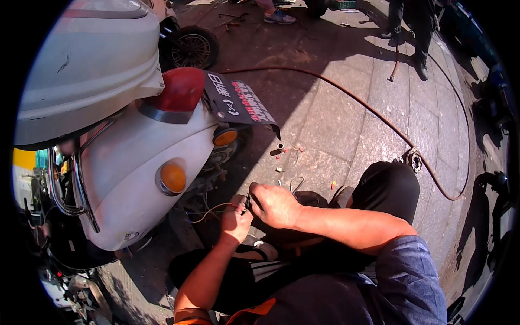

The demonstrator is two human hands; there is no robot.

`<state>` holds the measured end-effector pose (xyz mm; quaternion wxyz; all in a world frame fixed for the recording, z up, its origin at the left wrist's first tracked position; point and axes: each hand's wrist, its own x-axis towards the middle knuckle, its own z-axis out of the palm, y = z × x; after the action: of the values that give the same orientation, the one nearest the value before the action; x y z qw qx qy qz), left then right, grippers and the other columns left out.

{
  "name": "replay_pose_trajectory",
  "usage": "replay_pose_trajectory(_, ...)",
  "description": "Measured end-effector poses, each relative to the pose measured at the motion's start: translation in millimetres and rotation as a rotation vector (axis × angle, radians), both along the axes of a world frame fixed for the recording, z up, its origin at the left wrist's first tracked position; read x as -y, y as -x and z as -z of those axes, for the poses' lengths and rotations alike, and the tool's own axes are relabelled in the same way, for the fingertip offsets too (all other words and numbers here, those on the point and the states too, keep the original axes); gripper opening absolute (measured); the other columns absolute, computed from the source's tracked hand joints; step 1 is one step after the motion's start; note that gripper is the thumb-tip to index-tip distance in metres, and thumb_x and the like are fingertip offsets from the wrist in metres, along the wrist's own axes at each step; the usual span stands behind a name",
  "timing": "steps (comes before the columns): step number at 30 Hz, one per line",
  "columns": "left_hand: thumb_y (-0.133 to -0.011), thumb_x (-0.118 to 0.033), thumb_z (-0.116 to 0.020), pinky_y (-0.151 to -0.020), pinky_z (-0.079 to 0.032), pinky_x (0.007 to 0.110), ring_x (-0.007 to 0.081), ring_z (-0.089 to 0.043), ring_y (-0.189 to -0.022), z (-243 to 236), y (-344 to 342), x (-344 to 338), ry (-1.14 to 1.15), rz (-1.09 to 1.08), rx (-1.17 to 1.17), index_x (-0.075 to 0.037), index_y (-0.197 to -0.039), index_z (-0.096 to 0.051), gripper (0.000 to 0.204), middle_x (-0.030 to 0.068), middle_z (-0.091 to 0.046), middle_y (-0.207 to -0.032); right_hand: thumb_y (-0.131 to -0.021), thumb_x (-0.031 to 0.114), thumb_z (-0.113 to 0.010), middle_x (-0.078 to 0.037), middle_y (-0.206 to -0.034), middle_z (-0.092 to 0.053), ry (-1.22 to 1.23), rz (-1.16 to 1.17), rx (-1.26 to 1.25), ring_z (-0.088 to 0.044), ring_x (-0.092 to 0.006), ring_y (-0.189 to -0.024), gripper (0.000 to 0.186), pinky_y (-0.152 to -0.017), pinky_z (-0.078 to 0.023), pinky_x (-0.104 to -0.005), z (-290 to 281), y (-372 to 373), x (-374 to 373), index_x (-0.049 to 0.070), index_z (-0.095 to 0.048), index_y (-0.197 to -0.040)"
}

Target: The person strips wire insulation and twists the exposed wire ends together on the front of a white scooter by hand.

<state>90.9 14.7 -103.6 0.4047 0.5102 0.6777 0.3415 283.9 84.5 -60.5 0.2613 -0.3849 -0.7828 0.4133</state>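
My left hand and my right hand meet in front of my knees, both with closed fingers. Pinched between their fingertips is a small dark piece, too small to name. A thin tan wire runs from my left hand toward the underside of a white scooter, which stands close on the left. Its rear carries a red tail light and orange turn signals, the nearer turn signal facing me. A dark mudguard flap with printing hangs behind. My fingers partly hide what they grip.
A brown hose curves across the paving past a round metal part by my right knee. A small dark cylinder and scraps lie beyond my hands. Farther off are a wheel and a standing person's legs.
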Motion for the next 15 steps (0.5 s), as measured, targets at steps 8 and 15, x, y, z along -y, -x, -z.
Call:
replay_pose_trajectory(8,-0.092,0.003,-0.07,-0.086,-0.053,0.033,0.0207,-0.065,-0.095,-35,-16,-3,-0.266,0.107,-0.227,-0.004,-0.124,-0.062,0.034,0.0101,-0.062,-0.116,-0.102,0.017,-0.062,-0.028,-0.093,-0.07,0.214,0.028,-0.085,-0.069,-0.0518,-0.09,0.021,-0.076,-0.055,-0.0568,-5,-10,-14,0.001,-0.054,-0.113)
replay_pose_trajectory(15,-0.098,-0.011,-0.076,-0.081,-0.05,0.029,0.0091,-0.058,-0.087,-13,-8,4,-0.085,-0.112,0.167,-0.007,-0.117,-0.061,0.024,0.0025,-0.066,-0.106,-0.101,0.01,-0.066,-0.02,-0.098,-0.07,0.293,-0.028,-0.118,-0.072,-0.036,-0.091,0.019,-0.081,-0.057,-0.0438,-6,-8,-12,0.003,-0.057,-0.115)
